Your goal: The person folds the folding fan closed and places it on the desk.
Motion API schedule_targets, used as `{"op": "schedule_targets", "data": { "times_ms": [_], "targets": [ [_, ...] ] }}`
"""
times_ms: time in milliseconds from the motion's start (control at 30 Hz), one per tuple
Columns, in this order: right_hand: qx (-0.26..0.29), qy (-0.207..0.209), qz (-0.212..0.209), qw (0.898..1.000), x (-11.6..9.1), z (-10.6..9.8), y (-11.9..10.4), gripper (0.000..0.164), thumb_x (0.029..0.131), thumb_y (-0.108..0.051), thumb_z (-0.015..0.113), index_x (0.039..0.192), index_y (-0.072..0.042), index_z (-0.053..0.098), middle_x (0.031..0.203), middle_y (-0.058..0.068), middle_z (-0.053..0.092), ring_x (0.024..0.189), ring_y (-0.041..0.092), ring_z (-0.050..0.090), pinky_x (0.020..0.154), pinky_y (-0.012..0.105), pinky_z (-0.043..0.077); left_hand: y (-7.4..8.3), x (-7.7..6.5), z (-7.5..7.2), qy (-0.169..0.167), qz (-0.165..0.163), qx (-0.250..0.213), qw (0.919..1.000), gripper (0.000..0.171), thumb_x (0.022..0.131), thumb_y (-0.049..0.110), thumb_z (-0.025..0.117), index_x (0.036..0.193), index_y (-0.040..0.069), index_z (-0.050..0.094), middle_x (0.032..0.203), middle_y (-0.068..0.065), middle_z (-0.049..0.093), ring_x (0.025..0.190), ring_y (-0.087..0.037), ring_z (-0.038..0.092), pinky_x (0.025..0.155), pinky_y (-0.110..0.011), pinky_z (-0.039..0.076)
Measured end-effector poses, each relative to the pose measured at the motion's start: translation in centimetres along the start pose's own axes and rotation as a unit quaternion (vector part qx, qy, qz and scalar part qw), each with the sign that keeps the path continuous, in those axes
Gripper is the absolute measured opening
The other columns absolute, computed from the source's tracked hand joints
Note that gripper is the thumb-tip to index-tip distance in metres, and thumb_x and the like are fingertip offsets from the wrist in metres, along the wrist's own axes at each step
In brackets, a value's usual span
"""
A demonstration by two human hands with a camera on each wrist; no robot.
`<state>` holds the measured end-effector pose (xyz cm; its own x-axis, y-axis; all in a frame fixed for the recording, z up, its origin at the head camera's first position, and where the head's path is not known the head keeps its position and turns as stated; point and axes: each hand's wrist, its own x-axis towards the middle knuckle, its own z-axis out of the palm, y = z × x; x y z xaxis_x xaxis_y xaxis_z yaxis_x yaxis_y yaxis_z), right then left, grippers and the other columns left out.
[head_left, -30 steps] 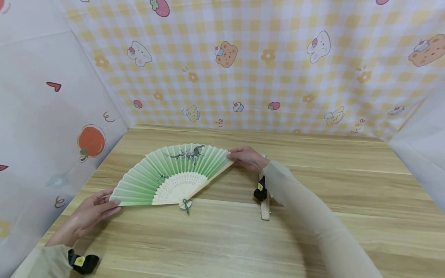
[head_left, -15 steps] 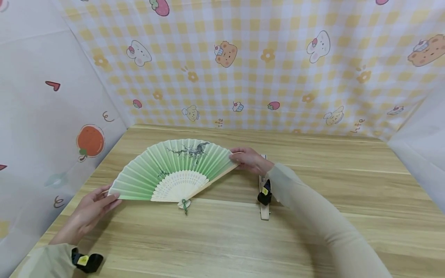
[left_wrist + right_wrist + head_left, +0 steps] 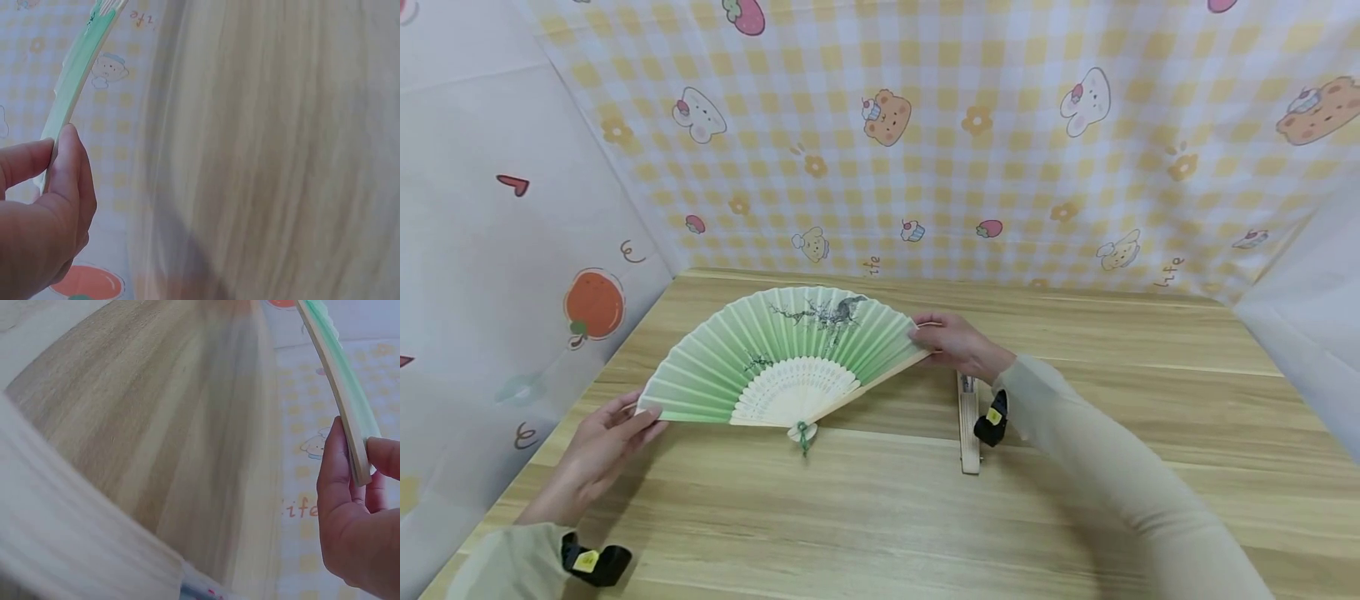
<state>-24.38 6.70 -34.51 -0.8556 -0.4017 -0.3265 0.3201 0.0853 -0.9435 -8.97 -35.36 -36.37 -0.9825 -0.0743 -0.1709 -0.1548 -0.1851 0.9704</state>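
Note:
A green-and-white folding fan is spread wide between my hands, printed with a dark branch and hung with a green tassel at its pivot. My left hand pinches the fan's left end between thumb and fingers; the left wrist view shows this grip on the fan's edge. At the other end, my right hand pinches the wooden outer rib, thumb on one side and fingers on the other. Below the right wrist lies a folded fan on the table, its far part hidden behind that hand.
The wooden table reaches back to a yellow checked cloth with cartoon prints. White printed sheeting borders it on the left, and a pale sheet on the right. Black wrist cameras sit on both wrists.
The open fan has risen, tilting more upright and shifting slightly right. My right hand has moved a little right, uncovering more of the folded fan; my left hand has lifted slightly.

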Motion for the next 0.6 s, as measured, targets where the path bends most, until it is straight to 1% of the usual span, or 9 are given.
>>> {"op": "schedule_targets", "data": {
  "times_ms": [100,200,267,367,467,533,600],
  "targets": [
    [-0.004,-0.004,-0.012,1.000,-0.5,-0.5,-0.1,0.030,0.090,-0.007,0.050,0.118,0.002,0.044,0.100,0.011,0.050,0.080,0.017,0.056,0.078,0.036,0.049,0.2,0.0,0.4,0.004,-0.005,0.003,1.0000,0.026,0.081,0.009,0.063,0.101,0.022,0.053,0.093,0.003,0.054,0.083,-0.006,0.059,0.078,-0.022,0.049],
    [-0.010,-0.008,-0.024,1.000,-1.2,-1.1,-0.2,0.029,0.090,-0.007,0.049,0.117,0.002,0.044,0.099,0.010,0.051,0.080,0.017,0.056,0.086,0.044,0.043,0.3,0.1,1.0,0.007,-0.012,0.011,0.9998,0.030,0.081,0.012,0.064,0.105,0.022,0.050,0.094,0.004,0.052,0.084,-0.005,0.059,0.080,-0.022,0.048],
    [-0.011,-0.009,-0.029,0.999,-1.7,-1.5,-0.3,0.029,0.091,-0.008,0.049,0.118,0.002,0.043,0.100,0.009,0.051,0.081,0.017,0.055,0.088,0.047,0.040,0.4,0.1,1.4,0.003,-0.008,0.006,0.9999,0.031,0.081,0.011,0.064,0.106,0.020,0.048,0.094,0.005,0.054,0.084,-0.005,0.059,0.080,-0.022,0.048],
    [-0.009,-0.005,-0.034,0.999,-2.4,-2.0,-0.4,0.031,0.091,-0.008,0.048,0.119,0.001,0.042,0.102,0.009,0.050,0.083,0.016,0.054,0.087,0.045,0.041,0.4,0.2,2.1,-0.011,0.007,-0.015,0.9998,0.029,0.083,0.006,0.061,0.106,0.018,0.047,0.093,0.005,0.057,0.084,-0.006,0.059,0.078,-0.022,0.049],
    [-0.010,0.001,-0.039,0.999,-3.0,-2.6,-0.5,0.033,0.091,-0.009,0.049,0.121,0.001,0.040,0.104,0.008,0.048,0.084,0.016,0.053,0.082,0.038,0.044,0.4,0.4,2.7,-0.030,0.027,-0.041,0.9983,0.026,0.084,0.000,0.057,0.104,0.017,0.050,0.092,0.003,0.060,0.084,-0.008,0.060,0.078,-0.022,0.049],
    [-0.013,0.005,-0.043,0.999,-3.4,-3.0,-0.6,0.033,0.091,-0.010,0.049,0.121,0.001,0.039,0.104,0.008,0.047,0.084,0.015,0.052,0.078,0.033,0.045,0.5,0.6,3.1,-0.036,0.034,-0.055,0.9973,0.025,0.085,-0.002,0.055,0.103,0.016,0.051,0.092,0.002,0.061,0.085,-0.008,0.060,0.078,-0.022,0.049],
    [-0.010,0.009,-0.045,0.999,-3.9,-3.4,-0.7,0.033,0.090,-0.011,0.050,0.120,0.000,0.040,0.104,0.008,0.047,0.083,0.015,0.052,0.073,0.029,0.046,0.5,0.7,3.5,-0.033,0.036,-0.062,0.9969,0.024,0.085,-0.002,0.055,0.102,0.015,0.051,0.092,0.002,0.061,0.085,-0.008,0.060,0.079,-0.022,0.049]
  ]
}}
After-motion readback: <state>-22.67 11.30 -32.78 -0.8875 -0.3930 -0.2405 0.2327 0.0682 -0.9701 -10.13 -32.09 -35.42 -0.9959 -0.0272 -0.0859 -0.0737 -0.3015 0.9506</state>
